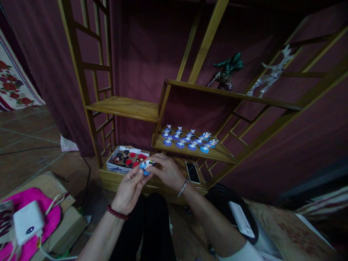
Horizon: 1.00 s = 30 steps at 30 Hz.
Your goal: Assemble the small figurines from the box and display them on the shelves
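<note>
Between both hands is a small figurine [146, 166] with a blue round base and a white upper part. My left hand [130, 186] grips it from the left by its base. From the right, the fingers of my right hand [165, 170] close over its top and side, hiding some of it. Just behind my hands sits an open cardboard box [119, 169] holding figurines with red and black bases. On the low wooden shelf [223, 155] beyond, several similar figurines [181, 143] stand in rows on purple and blue bases.
A phone [192, 172] lies on the cabinet's bottom board, right of my hands. Higher up stand a green statuette [228, 70] and a clear deer ornament [274, 74]. At left, a white power bank [28, 222] with cables rests on pink cloth. A white device [241, 218] lies at right.
</note>
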{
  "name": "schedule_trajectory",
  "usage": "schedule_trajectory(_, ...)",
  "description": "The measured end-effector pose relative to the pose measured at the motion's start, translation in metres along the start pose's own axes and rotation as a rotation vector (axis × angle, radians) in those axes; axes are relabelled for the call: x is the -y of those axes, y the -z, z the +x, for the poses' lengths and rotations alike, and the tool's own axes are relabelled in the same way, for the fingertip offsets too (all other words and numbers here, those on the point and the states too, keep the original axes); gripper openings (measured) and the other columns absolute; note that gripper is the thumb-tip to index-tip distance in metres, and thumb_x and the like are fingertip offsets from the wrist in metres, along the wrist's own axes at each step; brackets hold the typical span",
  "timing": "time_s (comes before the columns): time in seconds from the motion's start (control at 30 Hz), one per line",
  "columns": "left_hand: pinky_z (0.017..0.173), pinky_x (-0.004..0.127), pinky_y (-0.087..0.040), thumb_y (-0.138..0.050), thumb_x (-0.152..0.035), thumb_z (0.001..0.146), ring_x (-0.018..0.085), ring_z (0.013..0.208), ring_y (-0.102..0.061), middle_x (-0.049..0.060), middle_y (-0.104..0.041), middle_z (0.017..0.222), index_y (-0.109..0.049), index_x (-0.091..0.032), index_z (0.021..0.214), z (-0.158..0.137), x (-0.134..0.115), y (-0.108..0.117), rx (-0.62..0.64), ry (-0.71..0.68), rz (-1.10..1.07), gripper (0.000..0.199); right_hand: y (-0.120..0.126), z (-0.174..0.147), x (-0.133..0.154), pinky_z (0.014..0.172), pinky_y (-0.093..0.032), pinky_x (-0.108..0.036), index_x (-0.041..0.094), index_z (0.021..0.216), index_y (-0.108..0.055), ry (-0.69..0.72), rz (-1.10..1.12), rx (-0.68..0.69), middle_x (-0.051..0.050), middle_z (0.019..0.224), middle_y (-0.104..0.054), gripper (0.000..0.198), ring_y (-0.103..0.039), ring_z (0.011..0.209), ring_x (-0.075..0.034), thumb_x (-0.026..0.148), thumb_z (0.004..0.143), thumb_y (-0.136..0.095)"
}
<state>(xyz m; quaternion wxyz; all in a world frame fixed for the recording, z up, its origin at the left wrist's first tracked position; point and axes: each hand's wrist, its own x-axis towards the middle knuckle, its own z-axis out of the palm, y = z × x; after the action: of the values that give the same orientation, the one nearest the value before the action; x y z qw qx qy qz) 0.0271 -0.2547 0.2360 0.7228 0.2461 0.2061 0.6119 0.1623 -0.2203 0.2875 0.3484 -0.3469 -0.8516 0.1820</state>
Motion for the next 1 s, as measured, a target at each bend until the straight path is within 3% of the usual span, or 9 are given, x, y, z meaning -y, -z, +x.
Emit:
schedule_trajectory(0.37,0.094,0.041,-0.038,-0.059,-0.012,0.072,0.021,0.097,-0.056,0.009,-0.065,0.095,-0.065,-0.010,0.089,-0.004,-0.003,-0.001,0.063,0.059,0.024,0.018,0.002,-0.005,-0.006,0.080,-0.041,-0.028,0.021,0.095,-0.061,0.024,-0.046,0.072,-0.003,0.091,-0.061,0.022,-0.054,0.088,-0.015,0.032,0.079,-0.053)
schedule_trajectory(0.7,0.091,0.045,-0.039,-0.063,-0.011,0.067,0.021,0.086,-0.060,0.009,-0.067,0.084,-0.066,-0.008,0.075,-0.009,-0.006,-0.006,0.036,0.166,0.058,0.009,0.013,-0.013,-0.006,0.076,-0.041,-0.026,0.020,0.094,-0.060,0.044,-0.096,0.166,-0.003,0.087,-0.061,0.022,-0.054,0.084,-0.014,0.035,0.080,-0.051)
schedule_trajectory(1.0,0.091,0.045,-0.040,-0.058,-0.006,0.070,0.021,0.088,-0.060,0.009,-0.066,0.087,-0.064,-0.008,0.078,-0.003,-0.010,-0.015,0.000,0.182,0.056,0.011,0.010,-0.015,-0.006,0.085,-0.040,-0.028,0.022,0.106,-0.055,-0.031,0.020,0.047,-0.003,0.104,-0.059,0.030,-0.053,0.096,-0.015,0.029,0.077,-0.056)
